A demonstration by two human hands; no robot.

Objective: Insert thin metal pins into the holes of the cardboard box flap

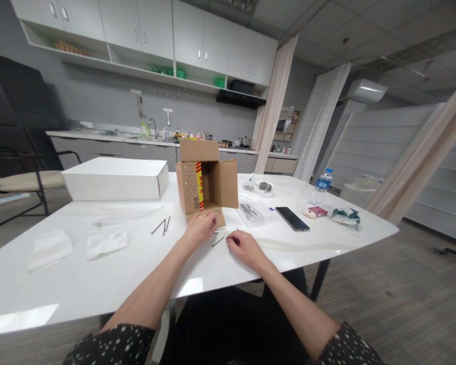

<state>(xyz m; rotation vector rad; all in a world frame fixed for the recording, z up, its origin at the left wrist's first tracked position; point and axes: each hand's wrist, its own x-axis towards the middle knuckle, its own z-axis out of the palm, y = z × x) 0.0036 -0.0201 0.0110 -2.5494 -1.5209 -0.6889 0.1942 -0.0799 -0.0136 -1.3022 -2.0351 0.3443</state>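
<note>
Spotted dark sleeves [109, 347] are closest, and two bare arms reach from them over a shiny white table [144, 284]. One thin nail [218, 242] lies on the table between the hands, near the right fingertips. Three more nails [158, 226] lie close together on the left. The left hand [200, 228] is bent over the low front flap [218, 218] of an open cardboard box [191, 190]; its fingertips are hidden, so I can't tell if they pinch anything. The right hand [245, 246] is curled with its fingers close together, but I can't tell if something small is held there. I think the nail between the hands could get bumped and roll, because it is thin and the table looks smooth. A pointy end could poke a finger, since both hands are so near. If the left hand leans hard on the flap, the box might tip or slide. A pushed nail might also scoot right and scratch the black phone [292, 219] or hit the clear case [250, 213] beside it.
</note>
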